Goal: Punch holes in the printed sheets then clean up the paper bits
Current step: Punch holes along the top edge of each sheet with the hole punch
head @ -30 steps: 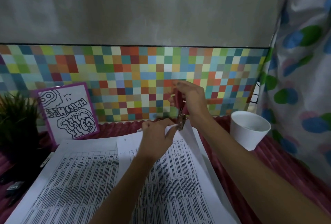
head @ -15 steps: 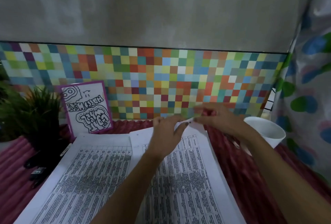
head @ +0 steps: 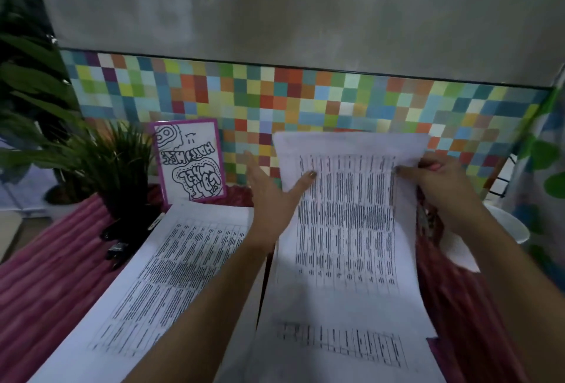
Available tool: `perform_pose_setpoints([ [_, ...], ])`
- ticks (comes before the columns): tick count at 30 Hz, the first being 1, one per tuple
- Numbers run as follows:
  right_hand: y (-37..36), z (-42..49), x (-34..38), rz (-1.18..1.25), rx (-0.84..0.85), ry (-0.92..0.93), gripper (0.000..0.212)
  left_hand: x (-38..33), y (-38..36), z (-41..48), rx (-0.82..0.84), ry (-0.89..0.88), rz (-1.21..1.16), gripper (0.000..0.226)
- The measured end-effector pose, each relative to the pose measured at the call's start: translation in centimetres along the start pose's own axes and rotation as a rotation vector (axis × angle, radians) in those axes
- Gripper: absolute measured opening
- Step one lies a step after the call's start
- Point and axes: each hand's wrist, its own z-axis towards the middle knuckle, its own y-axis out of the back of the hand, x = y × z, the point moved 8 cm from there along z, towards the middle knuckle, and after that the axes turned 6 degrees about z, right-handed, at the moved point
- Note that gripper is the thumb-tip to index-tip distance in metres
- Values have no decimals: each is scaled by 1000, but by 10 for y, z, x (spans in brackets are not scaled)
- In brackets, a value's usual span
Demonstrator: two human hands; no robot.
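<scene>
Up off the pile comes the top white printed sheet (head: 345, 214). A second ago it lay flat under the left hand while the right hand worked a small red-handled punch at its far edge. Now it stands nearly upright between both hands, its lower end trailing on the next printed sheet (head: 336, 346) beneath the wrists.

The left hand (head: 272, 196) pinches the lifted sheet's left edge, thumb on the printed face, the other fingers straight and reaching behind or beside the paper. The right hand (head: 440, 180) nips the right edge between thumb and forefinger. Something pinkish shows among its fingers, but I cannot tell whether the punch is in that palm.

As I judge it, the lifted sheet is limp and held only by its upper sides, so a quick swing could crease it or drag the one under it askew. Left of the left forearm lies the second spread of white printed sheets (head: 183, 260); laying the lifted page there carelessly would mix punched with unpunched. Just beyond the right forearm sits the white round cup (head: 510, 226), near enough for an elbow to tip it. Any paper bits are too small to see, and lifting the page may scatter them onto the ribbed pink cloth (head: 46, 275), where they would lodge in the grooves.
</scene>
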Motion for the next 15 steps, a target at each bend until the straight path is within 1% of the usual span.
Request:
perform_pose_setpoints([
  [1,2,1,7,23,-22,21,24,1,-3,-1,70,43,-91,120],
  [2,3,1,15,44,-41,40,25,0,-6,-2,133,47,-120,98],
  [3,7,2,21,63,-69,55,26,-4,-7,-3,173,20,-83,67],
  [4,10,1,28,90,-88,68,25,-8,-8,-2,177,-16,-54,38],
  [5,13,1,34,101,-105,89,21,-14,-7,-1,176,-44,-73,19],
  [6,17,-1,42,103,-128,112,16,-22,-4,-1,177,-48,-129,7],
  [8,25,-5,57,102,-159,171,15,-36,6,1,140,-52,-225,8],
  [10,35,-10,68,139,-211,214,18,-38,8,2,143,-46,-273,6],
  [13,41,-21,71,205,-257,228,15,-25,-6,-11,259,-20,-169,28],
  [15,41,-27,68,208,-262,216,7,-11,-13,-17,287,-8,-110,29],
])
